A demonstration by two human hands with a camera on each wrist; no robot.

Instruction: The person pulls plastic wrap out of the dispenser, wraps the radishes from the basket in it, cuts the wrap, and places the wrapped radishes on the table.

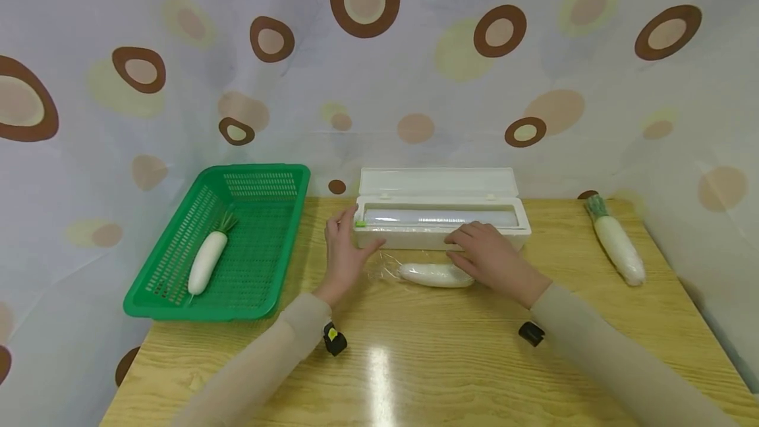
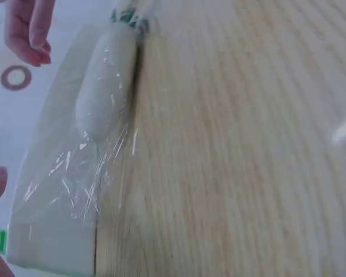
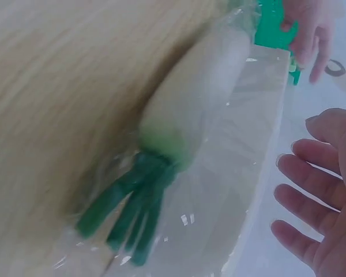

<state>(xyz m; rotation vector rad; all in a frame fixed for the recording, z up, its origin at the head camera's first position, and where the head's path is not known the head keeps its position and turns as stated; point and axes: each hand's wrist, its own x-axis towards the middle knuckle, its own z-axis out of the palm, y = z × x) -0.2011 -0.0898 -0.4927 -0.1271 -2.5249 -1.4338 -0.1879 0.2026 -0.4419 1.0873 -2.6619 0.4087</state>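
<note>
A white radish [image 1: 435, 275] with green leaf stubs, wrapped in clear cling film [image 2: 75, 184], lies on the wooden table in front of a white cling film box [image 1: 388, 239]. The box's lid is up and the film roll [image 1: 439, 217] shows inside. My left hand [image 1: 344, 252] is at the box's left end, thumb by its front wall, beside a green slider [image 1: 360, 223]. My right hand [image 1: 492, 259] hovers over the radish's leafy end, fingers spread apart and relaxed in the right wrist view. That hand hides the leaves in the head view.
A green plastic basket [image 1: 284, 269] on the left bears another radish [image 1: 208, 261] with leaves. At the far right lies a third radish [image 1: 618, 248], which looks wrapped. A patterned curtain [image 1: 415, 84] hangs behind the table [image 1: 450, 361].
</note>
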